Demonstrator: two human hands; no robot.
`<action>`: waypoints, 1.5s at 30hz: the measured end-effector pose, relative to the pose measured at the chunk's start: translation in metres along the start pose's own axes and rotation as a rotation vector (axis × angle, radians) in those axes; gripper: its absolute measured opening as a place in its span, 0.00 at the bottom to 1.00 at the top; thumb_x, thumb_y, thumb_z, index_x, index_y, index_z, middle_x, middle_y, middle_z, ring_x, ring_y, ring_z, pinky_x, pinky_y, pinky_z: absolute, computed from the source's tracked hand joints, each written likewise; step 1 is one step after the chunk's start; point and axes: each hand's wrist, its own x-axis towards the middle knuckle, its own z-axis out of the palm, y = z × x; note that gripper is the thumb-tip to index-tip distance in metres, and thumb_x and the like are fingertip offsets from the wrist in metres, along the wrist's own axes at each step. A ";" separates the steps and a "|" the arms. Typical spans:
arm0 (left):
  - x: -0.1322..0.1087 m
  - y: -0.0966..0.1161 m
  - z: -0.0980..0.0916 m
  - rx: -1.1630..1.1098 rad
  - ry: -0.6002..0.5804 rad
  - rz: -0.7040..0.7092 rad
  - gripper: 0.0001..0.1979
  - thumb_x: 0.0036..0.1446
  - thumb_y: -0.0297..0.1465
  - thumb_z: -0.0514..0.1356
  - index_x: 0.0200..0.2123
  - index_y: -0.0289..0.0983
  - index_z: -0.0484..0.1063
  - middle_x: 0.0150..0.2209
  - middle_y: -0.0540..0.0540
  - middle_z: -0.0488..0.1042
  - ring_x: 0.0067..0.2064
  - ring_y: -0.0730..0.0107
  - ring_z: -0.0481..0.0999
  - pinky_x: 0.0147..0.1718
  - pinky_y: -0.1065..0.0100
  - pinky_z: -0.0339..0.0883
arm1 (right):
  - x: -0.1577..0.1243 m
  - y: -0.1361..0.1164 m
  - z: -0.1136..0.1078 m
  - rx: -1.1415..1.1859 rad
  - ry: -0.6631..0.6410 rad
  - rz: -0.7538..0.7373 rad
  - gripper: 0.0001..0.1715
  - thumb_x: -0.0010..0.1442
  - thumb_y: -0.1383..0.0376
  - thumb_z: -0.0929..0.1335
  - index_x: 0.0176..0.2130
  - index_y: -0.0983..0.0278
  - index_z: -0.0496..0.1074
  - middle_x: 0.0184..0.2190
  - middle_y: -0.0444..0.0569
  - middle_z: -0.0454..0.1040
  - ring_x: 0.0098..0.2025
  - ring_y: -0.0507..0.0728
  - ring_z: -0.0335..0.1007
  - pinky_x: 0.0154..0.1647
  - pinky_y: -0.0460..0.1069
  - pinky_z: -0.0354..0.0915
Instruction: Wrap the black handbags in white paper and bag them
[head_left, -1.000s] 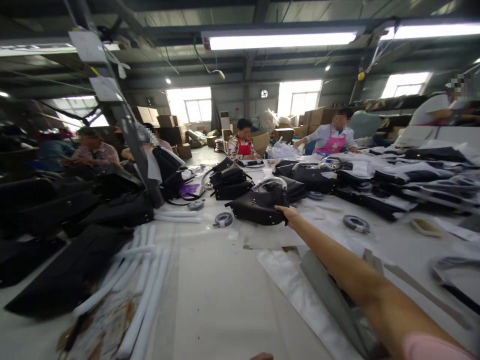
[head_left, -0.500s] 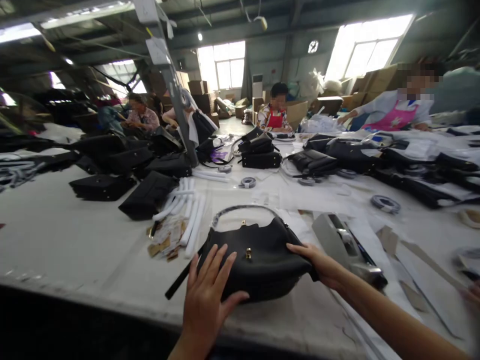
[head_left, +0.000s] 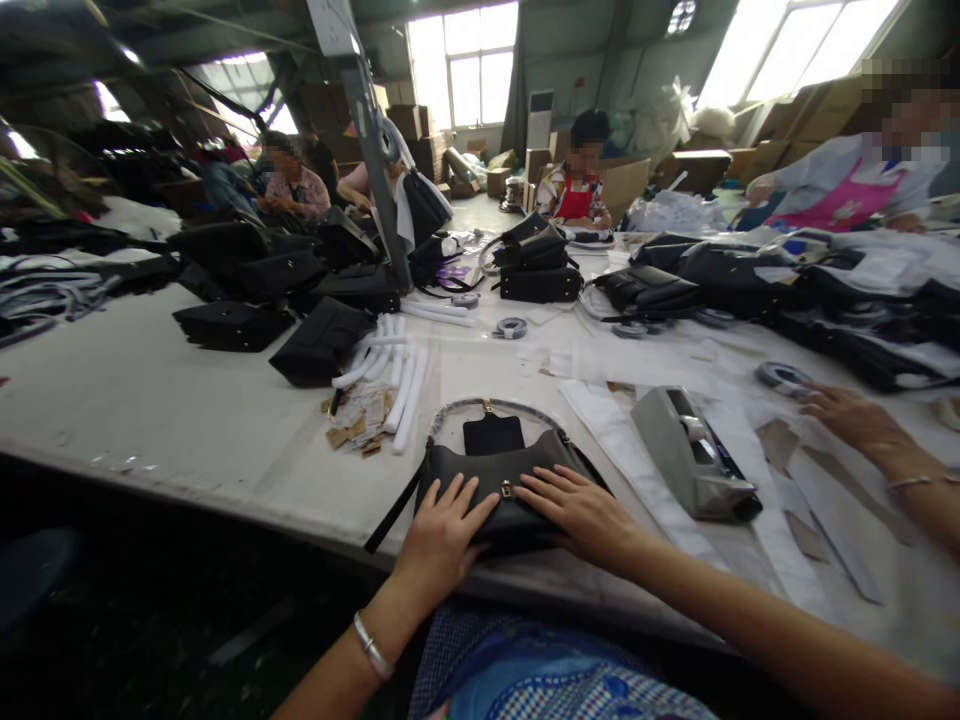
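Observation:
A black handbag (head_left: 480, 470) lies at the table's near edge, its plastic-wrapped handle arching away from me. Both of my palms rest on its front panel. My left hand (head_left: 442, 520) lies left of the gold clasp (head_left: 506, 489), fingers outstretched. On the clasp's right side, my right hand (head_left: 574, 505) is spread flat, fingertips close to the metal. Behind the bag's top edge a dark flap (head_left: 493, 437) shows inside the handle loop. A black strap (head_left: 394, 512) sticks out on the left.
A grey tape dispenser (head_left: 694, 455) stands right of the bag. White foam tubes (head_left: 409, 400) and small tags (head_left: 360, 425) lie to the left. Black bags (head_left: 322, 340) are piled farther back. A co-worker's hand (head_left: 855, 415) reaches in from the right, near a coiled strap (head_left: 781, 377).
My right hand has moved from the bag's right side onto its front, near the clasp. The flap now shows behind the bag. A co-worker's hand has reached farther in from the right.

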 end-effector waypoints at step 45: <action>-0.013 0.025 0.078 0.078 0.511 0.021 0.31 0.60 0.43 0.59 0.65 0.57 0.56 0.62 0.45 0.68 0.65 0.52 0.64 0.62 0.51 0.56 | 0.234 -0.005 -0.043 0.220 -0.280 -0.109 0.13 0.63 0.61 0.66 0.35 0.61 0.81 0.31 0.46 0.81 0.31 0.54 0.73 0.33 0.45 0.62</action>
